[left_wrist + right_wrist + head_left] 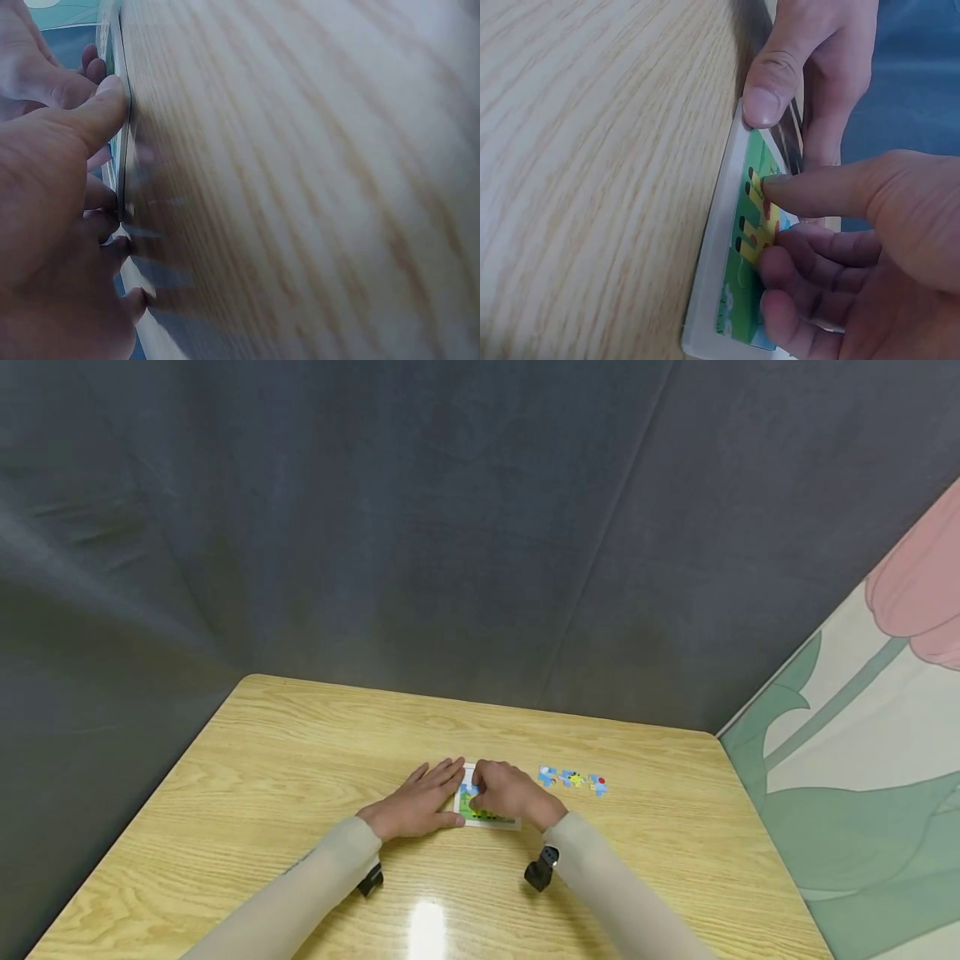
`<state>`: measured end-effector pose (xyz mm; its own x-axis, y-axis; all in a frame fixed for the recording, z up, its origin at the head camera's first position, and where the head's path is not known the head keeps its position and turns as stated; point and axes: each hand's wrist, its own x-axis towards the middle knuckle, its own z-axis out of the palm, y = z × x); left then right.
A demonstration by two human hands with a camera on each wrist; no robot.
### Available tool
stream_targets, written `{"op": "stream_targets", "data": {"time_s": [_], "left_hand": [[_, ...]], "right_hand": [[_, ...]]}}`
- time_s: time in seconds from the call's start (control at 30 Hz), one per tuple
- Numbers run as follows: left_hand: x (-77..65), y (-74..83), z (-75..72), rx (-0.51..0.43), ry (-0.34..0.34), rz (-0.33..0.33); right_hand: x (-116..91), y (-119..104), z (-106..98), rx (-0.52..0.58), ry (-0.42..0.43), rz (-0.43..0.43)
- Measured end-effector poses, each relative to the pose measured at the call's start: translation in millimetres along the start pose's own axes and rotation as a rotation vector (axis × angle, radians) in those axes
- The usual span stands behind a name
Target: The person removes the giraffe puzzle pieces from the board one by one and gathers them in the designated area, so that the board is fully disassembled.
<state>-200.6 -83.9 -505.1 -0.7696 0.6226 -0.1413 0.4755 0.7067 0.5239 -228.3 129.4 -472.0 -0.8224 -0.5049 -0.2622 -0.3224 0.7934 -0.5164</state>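
Note:
A small picture puzzle in a white-rimmed tray (pixel 491 824) lies on the wooden table. Its printed part (pixel 739 289) is green, with a yellow figure that has dark-tipped legs. My left hand (pixel 420 802) rests at the tray's left edge, fingers extended and thumb at the near corner. Over the puzzle is my right hand (pixel 513 792), fingers bent. In the right wrist view its thumb (pixel 817 187) touches the yellow figure, while the curled fingertips (pixel 780 315) meet the picture beside it. Whether they pinch a piece cannot be made out. White tray bottom shows near the upper left.
Several loose puzzle pieces lie in a row right of the tray, among them a blue one (pixel 547 774), a yellow-patterned one (pixel 575 779) and one with a red spot (pixel 598 783). A dark curtain (pixel 450 527) hangs behind the table (pixel 300 735); a flower-printed cloth (pixel 862 827) stands at right.

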Motion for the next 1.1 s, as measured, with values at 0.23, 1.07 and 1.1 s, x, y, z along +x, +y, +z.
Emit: {"op": "stream_targets", "data": {"time_s": [0.23,1.07,1.1], "left_hand": [[0.5,0.3,0.6,0.019,0.001,-0.005],[2.7,-0.4,-0.1,0.035,-0.007,-0.003],[2.9,-0.5,-0.1,0.035,-0.008,-0.005]], "right_hand": [[0,1,1,0.044,0.002,0.017],[3,19,4,0.208,0.059,-0.062],[3,20,4,0.217,0.059,-0.072]]}}
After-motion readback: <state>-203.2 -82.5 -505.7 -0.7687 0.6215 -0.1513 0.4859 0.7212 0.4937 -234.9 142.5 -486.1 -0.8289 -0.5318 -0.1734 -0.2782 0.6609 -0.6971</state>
